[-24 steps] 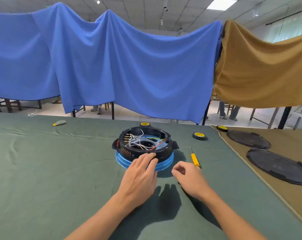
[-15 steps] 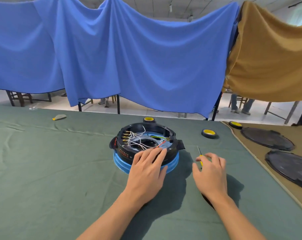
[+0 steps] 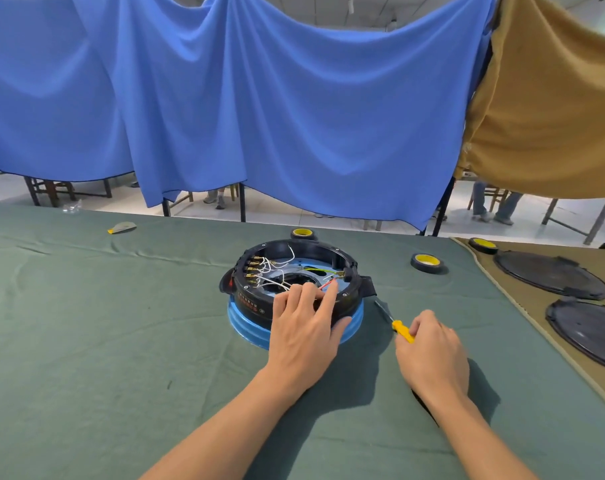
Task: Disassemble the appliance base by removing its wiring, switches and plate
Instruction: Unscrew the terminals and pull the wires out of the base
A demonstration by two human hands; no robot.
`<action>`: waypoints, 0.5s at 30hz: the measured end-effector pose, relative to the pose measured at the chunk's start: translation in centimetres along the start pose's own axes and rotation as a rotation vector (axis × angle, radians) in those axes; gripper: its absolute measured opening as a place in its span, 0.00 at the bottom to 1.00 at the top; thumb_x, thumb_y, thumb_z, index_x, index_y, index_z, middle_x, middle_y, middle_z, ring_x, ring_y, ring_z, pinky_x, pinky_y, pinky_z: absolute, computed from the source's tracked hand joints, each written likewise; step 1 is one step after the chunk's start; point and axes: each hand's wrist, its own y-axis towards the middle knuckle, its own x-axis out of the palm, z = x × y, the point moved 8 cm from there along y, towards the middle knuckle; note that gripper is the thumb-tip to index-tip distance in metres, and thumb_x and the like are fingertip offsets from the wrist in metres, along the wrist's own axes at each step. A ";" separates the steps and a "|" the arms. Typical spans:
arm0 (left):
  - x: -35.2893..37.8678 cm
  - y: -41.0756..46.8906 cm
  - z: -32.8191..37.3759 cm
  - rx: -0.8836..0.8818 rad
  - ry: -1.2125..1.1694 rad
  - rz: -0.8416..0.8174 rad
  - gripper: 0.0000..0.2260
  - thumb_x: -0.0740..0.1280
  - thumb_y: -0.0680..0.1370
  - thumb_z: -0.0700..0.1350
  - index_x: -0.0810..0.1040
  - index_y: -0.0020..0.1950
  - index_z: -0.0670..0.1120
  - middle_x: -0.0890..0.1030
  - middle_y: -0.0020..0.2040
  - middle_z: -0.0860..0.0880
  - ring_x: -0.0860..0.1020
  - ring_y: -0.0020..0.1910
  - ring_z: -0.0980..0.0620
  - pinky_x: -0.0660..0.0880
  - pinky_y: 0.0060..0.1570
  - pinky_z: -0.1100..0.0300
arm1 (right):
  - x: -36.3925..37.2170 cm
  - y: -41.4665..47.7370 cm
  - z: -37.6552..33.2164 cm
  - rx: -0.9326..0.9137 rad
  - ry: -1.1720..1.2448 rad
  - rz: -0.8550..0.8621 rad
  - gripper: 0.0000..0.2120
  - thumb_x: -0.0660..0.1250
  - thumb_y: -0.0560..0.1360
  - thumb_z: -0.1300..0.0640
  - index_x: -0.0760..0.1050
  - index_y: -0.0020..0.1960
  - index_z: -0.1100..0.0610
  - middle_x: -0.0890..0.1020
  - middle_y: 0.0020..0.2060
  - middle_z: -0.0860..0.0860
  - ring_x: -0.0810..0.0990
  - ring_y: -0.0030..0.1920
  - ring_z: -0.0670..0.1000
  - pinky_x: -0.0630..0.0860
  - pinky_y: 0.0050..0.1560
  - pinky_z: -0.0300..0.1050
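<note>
A round black appliance base [image 3: 351, 268] sits upside down on a blue ring in the middle of the green-covered table. White, red and yellow-green wires [image 3: 276, 277] cross its open inside, running from a row of brass terminals on its left wall. My left hand [image 3: 302, 327] rests on the near rim, fingers laid over the edge, thumb against the side. To its right, my right hand [image 3: 430, 355] grips the yellow handle of a small screwdriver [image 3: 396, 325] lying on the cloth, with the shaft pointing away toward the base.
Yellow-cored black tape rolls lie behind the base [image 3: 301, 233], at its right [image 3: 427, 262] and on the brown cloth [image 3: 482, 244]. Two black round plates [image 3: 550, 274] [image 3: 588, 329] lie at the right. A small grey-yellow object [image 3: 122, 227] lies far left. Blue and brown cloths hang behind.
My right hand moved right onto the screwdriver and closed round its handle. My left hand slid a little further over the base rim. The head camera came closer and tilted down.
</note>
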 end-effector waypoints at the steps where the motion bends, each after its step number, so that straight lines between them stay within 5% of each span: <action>1: 0.2 0.1 0.0 0.001 -0.005 0.011 0.18 0.67 0.74 0.56 0.80 0.59 0.47 0.77 0.46 0.51 0.75 0.46 0.48 0.63 0.50 0.55 | -0.1 -0.1 0.1 0.010 0.025 0.010 0.07 0.64 0.77 0.55 0.66 0.45 0.55 0.75 0.39 0.52 0.74 0.42 0.57 0.72 0.37 0.50; 7: 0.3 0.6 -2.4 0.008 -0.210 0.067 0.14 0.64 0.75 0.55 0.83 0.52 0.49 0.80 0.47 0.54 0.76 0.48 0.51 0.62 0.52 0.57 | -0.1 0.1 0.5 0.030 0.264 0.015 0.07 0.62 0.80 0.55 0.66 0.52 0.56 0.74 0.44 0.53 0.69 0.45 0.56 0.67 0.42 0.50; 15: 0.3 1.5 -7.9 -0.274 -0.799 0.037 0.18 0.61 0.78 0.55 0.86 0.36 0.52 0.79 0.37 0.57 0.74 0.46 0.56 0.59 0.55 0.61 | 0.3 0.3 1.0 0.071 0.254 -0.018 0.04 0.62 0.80 0.53 0.70 0.52 0.53 0.76 0.37 0.48 0.73 0.48 0.59 0.64 0.44 0.48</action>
